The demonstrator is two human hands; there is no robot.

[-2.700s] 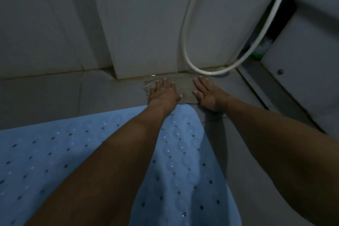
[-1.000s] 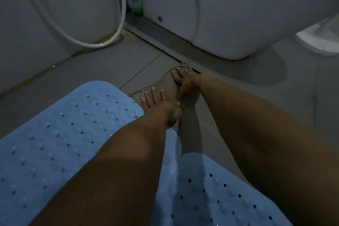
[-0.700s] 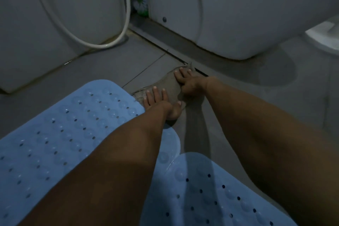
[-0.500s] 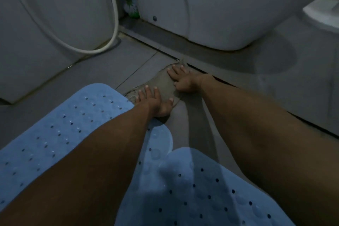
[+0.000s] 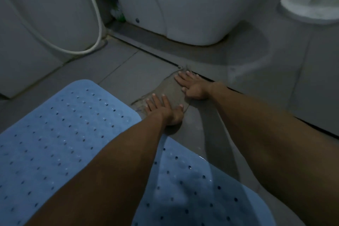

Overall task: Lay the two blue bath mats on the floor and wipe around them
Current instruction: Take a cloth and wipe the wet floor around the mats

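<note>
Two light blue bath mats with small holes lie flat on the grey tiled floor: one mat (image 5: 55,134) at the left, the other mat (image 5: 192,189) at the bottom right, its edge meeting the first under my left forearm. A grey wet cloth (image 5: 169,91) is spread on the tiles just beyond the mats. My left hand (image 5: 165,110) presses flat on the cloth's near end with fingers straight. My right hand (image 5: 192,85) presses flat on its far end, beside a dark floor channel.
A white toilet base (image 5: 183,14) stands right behind the cloth. A white hose (image 5: 95,24) loops down the left wall. A white round brush holder base (image 5: 308,7) sits at the top right. A dark drain channel (image 5: 146,49) runs along the toilet's foot.
Both hands have slid the cloth from the left wall by the hose to the floor in front of the toilet. The second mat has come into view at the bottom right.
</note>
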